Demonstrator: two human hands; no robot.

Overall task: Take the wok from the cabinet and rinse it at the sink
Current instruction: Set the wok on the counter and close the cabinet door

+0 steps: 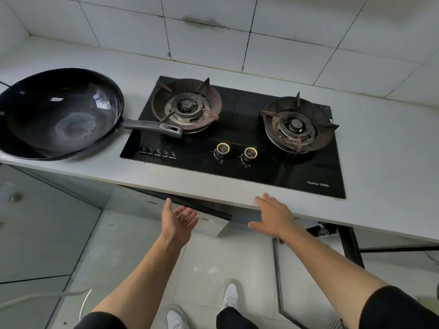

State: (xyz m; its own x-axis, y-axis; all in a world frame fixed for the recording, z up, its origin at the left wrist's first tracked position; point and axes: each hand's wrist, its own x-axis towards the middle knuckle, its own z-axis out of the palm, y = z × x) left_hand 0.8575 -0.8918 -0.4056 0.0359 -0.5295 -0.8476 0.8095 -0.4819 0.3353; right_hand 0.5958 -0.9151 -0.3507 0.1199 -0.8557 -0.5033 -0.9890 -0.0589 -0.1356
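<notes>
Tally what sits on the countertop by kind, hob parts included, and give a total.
Wok: 1
Hob: 1
Burners: 2
Knobs: 2
Total: 6

1. The tabletop point(380, 148) runs across the view, with the tiled wall point(285, 32) behind it at 12 o'clock.
2. The wok point(59, 115) sits on the tabletop at 9 o'clock, its handle point(152, 127) pointing toward 3 o'clock and reaching over the hob's left edge.
3. The hob point(237, 167) is set into the tabletop at centre, just right of the wok.
4. The left burner point(186, 105) lies at the hob's 10 o'clock, the right burner point(297, 125) at its 3 o'clock.
5. Two knobs point(223, 149) sit side by side between the burners, toward the front.
6. The left hand point(179, 222) is below the tabletop's front edge at 6 o'clock; the right hand point(273, 216) touches that edge, right of the left hand.
7. The floor point(213, 269) lies below, with two shoes point(230, 295) at 6 o'clock.
</notes>
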